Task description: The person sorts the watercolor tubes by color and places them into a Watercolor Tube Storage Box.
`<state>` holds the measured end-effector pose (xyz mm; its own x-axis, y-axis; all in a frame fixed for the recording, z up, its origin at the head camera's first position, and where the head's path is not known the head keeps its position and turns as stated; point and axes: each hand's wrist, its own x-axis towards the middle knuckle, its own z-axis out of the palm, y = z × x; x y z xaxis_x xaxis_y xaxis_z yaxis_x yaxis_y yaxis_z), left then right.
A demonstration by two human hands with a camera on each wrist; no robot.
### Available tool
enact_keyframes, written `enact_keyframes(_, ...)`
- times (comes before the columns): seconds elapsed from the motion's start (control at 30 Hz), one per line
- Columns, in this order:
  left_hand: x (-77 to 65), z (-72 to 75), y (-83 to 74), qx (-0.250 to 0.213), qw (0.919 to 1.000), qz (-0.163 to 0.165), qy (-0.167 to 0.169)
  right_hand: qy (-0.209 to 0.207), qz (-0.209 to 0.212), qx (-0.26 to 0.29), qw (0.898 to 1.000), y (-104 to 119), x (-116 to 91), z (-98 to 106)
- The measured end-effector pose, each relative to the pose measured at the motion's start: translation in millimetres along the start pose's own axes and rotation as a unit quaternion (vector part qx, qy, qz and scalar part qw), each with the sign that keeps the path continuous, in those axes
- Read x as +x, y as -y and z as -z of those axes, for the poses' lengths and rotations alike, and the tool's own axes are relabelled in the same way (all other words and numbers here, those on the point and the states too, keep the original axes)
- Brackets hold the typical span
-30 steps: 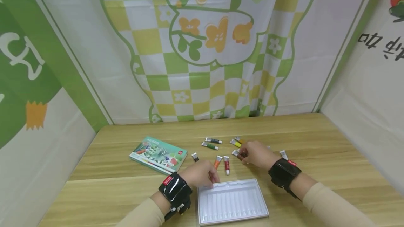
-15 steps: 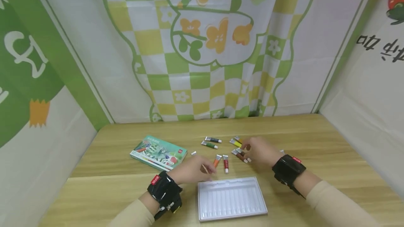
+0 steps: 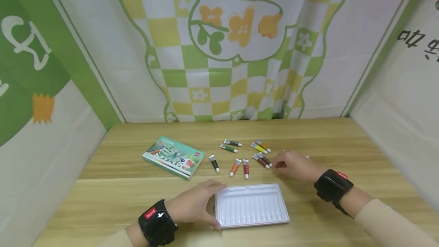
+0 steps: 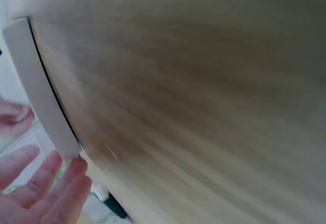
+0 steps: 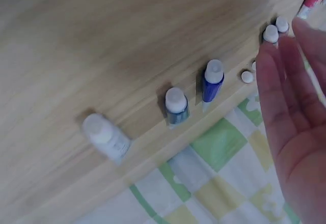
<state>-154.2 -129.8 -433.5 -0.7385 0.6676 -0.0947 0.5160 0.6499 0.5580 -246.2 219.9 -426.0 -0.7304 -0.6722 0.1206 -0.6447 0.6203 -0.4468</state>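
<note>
My left hand [image 3: 193,205] spans the left side of a white plastic tray [image 3: 252,206], thumb at the near corner and fingertips at the far one. The tray has a row of narrow slots with nothing in them. In the left wrist view, loosely straight fingers [image 4: 43,183] meet the tray's pale side wall. My right hand [image 3: 296,165] hovers just right of two brown paint tubes [image 3: 261,161], holding nothing. Seen from the right wrist, its fingers reach toward white tube caps [image 5: 271,33]. Orange [image 3: 235,167], red [image 3: 246,169] and black [image 3: 214,164] paint tubes lie behind the tray.
A teal illustrated box [image 3: 174,157] lies at the left. Yellow [image 3: 258,148] and green [image 3: 228,148] tubes lie farther back. Blue [image 5: 213,84], teal [image 5: 177,109] and white [image 5: 108,138] tubes show in the right wrist view. A checked curtain [image 3: 219,87] hangs behind the table.
My left hand has gone from the tray's far-left corner to its left side, uncovering the black tube. My right hand has drawn off the brown tubes, now side by side, and moved slightly right.
</note>
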Motion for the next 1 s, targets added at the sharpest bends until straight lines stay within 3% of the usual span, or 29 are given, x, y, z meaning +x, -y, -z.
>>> enact_keyframes(0.13, 5.9, -3.5, -4.3, 0.019, 0.9998, -0.004, -0.003, -0.016, -0.070, 0.024, 0.997, -1.9, 17.6, -4.8)
enact_keyframes(0.4, 15.0, -8.5, -13.8, 0.021, 0.9997, 0.009, 0.000, -0.013, -0.158, 0.048, 0.986, -0.2, 40.1, -13.7)
enact_keyframes(0.67, 17.8, -6.7, -18.4, 0.023, 0.9994, 0.026, -0.001, -0.009, -0.178, 0.054, 0.983, 3.1, 45.9, -15.4)
enact_keyframes(1.0, 21.7, 0.9, -25.3, 0.041, 0.9958, 0.061, 0.053, 0.009, -0.185, 0.098, 0.978, 4.5, 46.1, -9.5)
